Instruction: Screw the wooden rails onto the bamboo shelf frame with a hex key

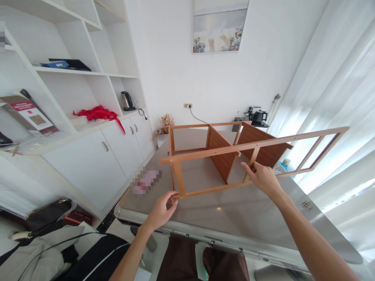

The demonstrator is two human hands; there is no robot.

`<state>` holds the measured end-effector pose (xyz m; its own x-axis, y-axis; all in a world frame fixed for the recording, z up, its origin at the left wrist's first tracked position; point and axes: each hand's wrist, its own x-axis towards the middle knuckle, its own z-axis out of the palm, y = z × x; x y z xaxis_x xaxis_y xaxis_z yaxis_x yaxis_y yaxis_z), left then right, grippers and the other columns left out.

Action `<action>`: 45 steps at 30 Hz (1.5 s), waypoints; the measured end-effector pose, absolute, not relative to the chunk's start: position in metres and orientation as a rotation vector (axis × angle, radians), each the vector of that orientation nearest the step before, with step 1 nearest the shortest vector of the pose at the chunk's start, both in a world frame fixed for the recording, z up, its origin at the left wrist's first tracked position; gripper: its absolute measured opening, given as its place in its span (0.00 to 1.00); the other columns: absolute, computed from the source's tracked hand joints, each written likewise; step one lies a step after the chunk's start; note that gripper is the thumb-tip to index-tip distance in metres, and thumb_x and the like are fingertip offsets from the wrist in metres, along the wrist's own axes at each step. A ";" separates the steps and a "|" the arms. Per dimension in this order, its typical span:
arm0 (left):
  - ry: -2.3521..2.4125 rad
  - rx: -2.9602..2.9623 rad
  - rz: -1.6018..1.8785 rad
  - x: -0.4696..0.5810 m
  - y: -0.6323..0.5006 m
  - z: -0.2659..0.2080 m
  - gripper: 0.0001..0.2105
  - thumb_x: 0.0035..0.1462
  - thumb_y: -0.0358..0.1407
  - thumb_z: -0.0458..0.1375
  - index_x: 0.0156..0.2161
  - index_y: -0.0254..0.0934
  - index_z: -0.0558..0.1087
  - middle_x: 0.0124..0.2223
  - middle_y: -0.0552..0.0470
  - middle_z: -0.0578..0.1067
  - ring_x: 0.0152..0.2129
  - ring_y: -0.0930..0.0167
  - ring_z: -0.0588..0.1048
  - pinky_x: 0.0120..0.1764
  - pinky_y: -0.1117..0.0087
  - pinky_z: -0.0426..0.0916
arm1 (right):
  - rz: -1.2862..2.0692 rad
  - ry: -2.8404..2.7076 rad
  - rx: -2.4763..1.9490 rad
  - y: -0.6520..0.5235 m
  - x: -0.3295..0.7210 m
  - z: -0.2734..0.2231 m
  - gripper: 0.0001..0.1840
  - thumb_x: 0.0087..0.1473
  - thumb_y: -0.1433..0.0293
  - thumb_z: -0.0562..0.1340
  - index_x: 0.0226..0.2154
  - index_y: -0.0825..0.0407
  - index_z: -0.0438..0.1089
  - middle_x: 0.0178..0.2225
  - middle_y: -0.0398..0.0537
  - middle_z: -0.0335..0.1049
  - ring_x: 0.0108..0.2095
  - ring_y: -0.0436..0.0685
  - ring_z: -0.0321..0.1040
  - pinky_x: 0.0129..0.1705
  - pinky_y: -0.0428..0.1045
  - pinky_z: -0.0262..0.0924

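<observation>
A wooden shelf frame (202, 154) lies on its side across the grey table (222, 210), with two brown shelf panels (221, 154) fitted between its sides. My left hand (162, 208) pinches the near left corner of the frame, where a rail meets a leg end. Farther right, my right hand (265, 179) is closed around a short crossbar (251, 162) of the near side, its thumb pointing left. The far right end of the frame reaches out over the table's right part.
Small metal fasteners (307, 205) lie on the table at right. A blurred pink item (146, 181) sits at its left edge. A black kettle (259, 117) stands behind, by the curtain (345, 78). White shelving (88, 86) lines the left wall. Clothes (58, 253) are piled at lower left.
</observation>
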<state>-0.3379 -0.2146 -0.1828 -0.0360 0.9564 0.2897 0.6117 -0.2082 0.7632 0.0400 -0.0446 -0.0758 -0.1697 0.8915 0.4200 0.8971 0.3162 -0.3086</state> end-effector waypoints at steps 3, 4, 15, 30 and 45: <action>1.551 1.731 1.228 -0.326 -0.214 -0.184 0.14 0.64 0.39 0.53 0.53 0.40 0.66 0.46 0.47 0.76 0.41 0.68 0.77 0.49 0.60 0.73 | -0.083 -1.993 -1.625 -0.052 0.061 -0.039 0.30 0.59 0.42 0.50 0.20 0.47 0.57 0.16 0.46 0.62 0.19 0.57 0.62 0.26 0.50 0.47; 1.505 1.729 1.251 -0.318 -0.211 -0.183 0.14 0.64 0.39 0.53 0.54 0.39 0.66 0.47 0.46 0.76 0.43 0.68 0.77 0.49 0.60 0.73 | -0.102 -1.977 -1.631 -0.055 0.069 -0.025 0.30 0.59 0.41 0.51 0.20 0.47 0.58 0.16 0.45 0.62 0.20 0.56 0.61 0.26 0.50 0.48; 1.507 1.815 1.470 -0.147 -0.055 -0.151 0.48 0.51 0.44 0.67 0.69 0.39 0.42 0.71 0.37 0.48 0.68 0.54 0.49 0.66 0.51 0.50 | -0.340 -1.716 -1.823 -0.112 0.130 0.098 0.30 0.58 0.43 0.53 0.22 0.50 0.65 0.18 0.45 0.64 0.22 0.54 0.59 0.31 0.50 0.51; 1.640 2.013 1.411 -0.139 -0.055 -0.150 0.39 0.58 0.25 0.51 0.71 0.43 0.39 0.68 0.45 0.58 0.60 0.58 0.66 0.56 0.57 0.68 | -0.363 -1.632 -1.924 -0.114 0.183 0.109 0.25 0.62 0.53 0.55 0.22 0.51 0.68 0.21 0.49 0.68 0.23 0.55 0.59 0.33 0.51 0.51; 1.618 2.119 1.416 -0.165 -0.115 -0.154 0.35 0.63 0.27 0.48 0.70 0.43 0.41 0.68 0.45 0.59 0.61 0.63 0.65 0.58 0.59 0.68 | -0.501 -1.846 -1.892 0.016 0.123 0.179 0.33 0.66 0.56 0.48 0.33 0.67 0.74 0.31 0.64 0.72 0.31 0.54 0.62 0.34 0.52 0.48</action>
